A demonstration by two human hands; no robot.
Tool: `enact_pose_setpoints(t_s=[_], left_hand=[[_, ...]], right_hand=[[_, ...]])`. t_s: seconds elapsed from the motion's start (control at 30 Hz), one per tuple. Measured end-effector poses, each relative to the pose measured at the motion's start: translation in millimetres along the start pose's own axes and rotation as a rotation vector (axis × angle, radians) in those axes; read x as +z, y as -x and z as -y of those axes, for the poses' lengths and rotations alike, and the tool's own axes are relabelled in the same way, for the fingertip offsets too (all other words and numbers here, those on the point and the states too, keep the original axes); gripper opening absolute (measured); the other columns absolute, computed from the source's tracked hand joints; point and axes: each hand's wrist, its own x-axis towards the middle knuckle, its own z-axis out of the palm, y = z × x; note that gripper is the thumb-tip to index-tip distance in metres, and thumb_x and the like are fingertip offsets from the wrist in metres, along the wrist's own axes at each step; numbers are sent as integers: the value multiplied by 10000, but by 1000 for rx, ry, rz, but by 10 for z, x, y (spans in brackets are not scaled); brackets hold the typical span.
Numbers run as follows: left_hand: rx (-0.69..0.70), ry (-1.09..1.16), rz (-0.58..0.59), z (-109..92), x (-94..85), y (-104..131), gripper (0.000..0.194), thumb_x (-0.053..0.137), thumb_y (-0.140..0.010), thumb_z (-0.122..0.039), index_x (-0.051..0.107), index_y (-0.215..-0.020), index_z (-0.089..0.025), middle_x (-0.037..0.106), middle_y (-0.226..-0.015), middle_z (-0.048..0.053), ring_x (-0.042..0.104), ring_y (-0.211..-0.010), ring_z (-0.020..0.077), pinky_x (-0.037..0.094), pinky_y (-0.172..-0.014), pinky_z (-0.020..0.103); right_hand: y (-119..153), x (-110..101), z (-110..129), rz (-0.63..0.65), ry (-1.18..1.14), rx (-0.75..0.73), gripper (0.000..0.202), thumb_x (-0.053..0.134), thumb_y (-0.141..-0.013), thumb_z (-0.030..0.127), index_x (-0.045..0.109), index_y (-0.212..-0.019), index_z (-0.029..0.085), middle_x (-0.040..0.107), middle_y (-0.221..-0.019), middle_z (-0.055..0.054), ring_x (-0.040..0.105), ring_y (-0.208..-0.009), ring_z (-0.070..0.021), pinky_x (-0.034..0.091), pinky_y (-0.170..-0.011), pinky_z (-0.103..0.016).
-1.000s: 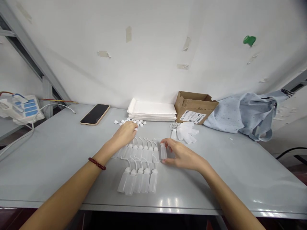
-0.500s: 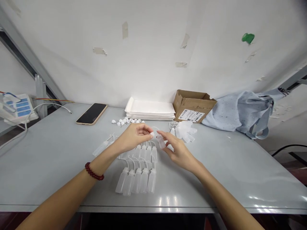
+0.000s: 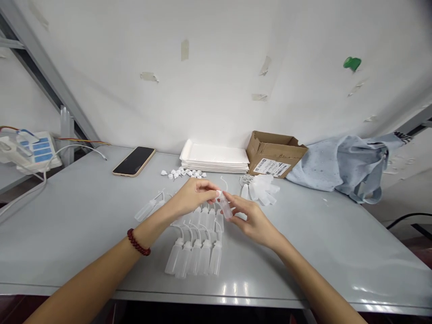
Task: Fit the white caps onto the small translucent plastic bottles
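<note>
A small translucent bottle [image 3: 226,209] is held tilted between the fingers of my right hand [image 3: 251,218]. My left hand [image 3: 195,195] pinches a white cap [image 3: 218,194] at the bottle's mouth, and a thin white tube sticks up beside it. Below my hands, several capped bottles [image 3: 194,258] with curved white tubes lie in rows on the grey table [image 3: 263,270]. More capped bottles [image 3: 146,209] lie left of my left wrist. Several loose white caps [image 3: 180,172] are scattered behind my left hand. A pile of translucent bottles [image 3: 263,188] lies beyond my right hand.
A phone [image 3: 134,161] lies at the back left, near a power strip [image 3: 38,150] with cables. White padded envelopes [image 3: 216,157] are stacked by the wall, beside an open cardboard box [image 3: 275,155]. Light blue cloth [image 3: 332,162] lies at the back right.
My left hand has brought the white cap rightward onto the mouth of the bottle in my right hand; they were apart before. The whole view has shifted slightly.
</note>
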Motion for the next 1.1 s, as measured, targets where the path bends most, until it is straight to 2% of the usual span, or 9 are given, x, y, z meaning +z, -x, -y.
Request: enact_pose_setpoints(t_s=[0.1, 0.23, 0.53, 0.67, 0.77, 0.93, 1.03, 1.1], left_hand=[[-2, -59, 28, -3, -29, 8, 228, 589, -771, -340, 701, -852, -158, 630, -684, 19, 578, -677, 141, 376, -523, 220], [41, -94, 95, 10, -56, 3, 225, 576, -767, -331, 693, -848, -157, 609, -661, 16, 555, -639, 137, 396, -552, 232], [62, -226, 77, -32, -53, 28, 212, 552, -782, -351, 639, -740, -161, 570, -571, -12, 519, -552, 124, 375, -503, 221], [56, -182, 78, -35, -50, 32, 175, 553, -782, -309, 616, -719, -159, 587, -561, -10, 556, -553, 127, 415, -540, 229], [39, -151, 56, -19, -53, 21, 138, 556, -770, -265, 624, -725, -154, 585, -549, -11, 564, -542, 125, 426, -545, 229], [28, -95, 59, -9, -59, 9, 119, 561, -761, -235, 638, -735, -149, 588, -539, -10, 561, -531, 121, 430, -534, 227], [34, -62, 73, -14, -57, 16, 121, 563, -765, -228, 638, -717, -148, 585, -538, -10, 558, -524, 114, 427, -526, 225], [26, -32, 100, -13, -52, 22, 136, 567, -772, -240, 636, -702, -147, 591, -548, -6, 565, -526, 116, 439, -530, 232]], right_hand=[[12, 19, -4, -25, 72, -47, 651, 466, -807, 48, 368, -1396, 306, 637, -1032, -53, 588, -829, -169, 547, -645, -312], [42, 57, -31, -19, 195, -102, 691, 414, -808, 10, 297, -1421, 306, 638, -1075, -70, 613, -841, -180, 545, -652, -329], [66, 57, 18, 42, 160, 59, 574, 442, -788, 14, 366, -1306, 249, 633, -1094, -88, 633, -885, -191, 529, -704, -329], [41, 32, 73, 52, 90, 35, 466, 439, -791, 7, 453, -1185, 255, 621, -1044, -48, 598, -814, -154, 499, -678, -296], [15, 2, 119, 67, 34, -5, 367, 441, -787, 5, 534, -1058, 235, 588, -1049, -50, 568, -852, -150, 482, -675, -274], [5, -51, 172, 120, 20, -15, 400, 421, -752, -12, 560, -1034, 235, 534, -1053, -59, 546, -890, -157, 485, -727, -296], [10, -47, 158, 93, 62, -39, 319, 454, -804, 42, 546, -1043, 233, 538, -1045, -64, 549, -874, -157, 486, -736, -299], [12, -24, 125, 22, 121, -90, 201, 433, -869, 99, 534, -990, 222, 551, -1005, -72, 559, -880, -163, 487, -737, -300]])
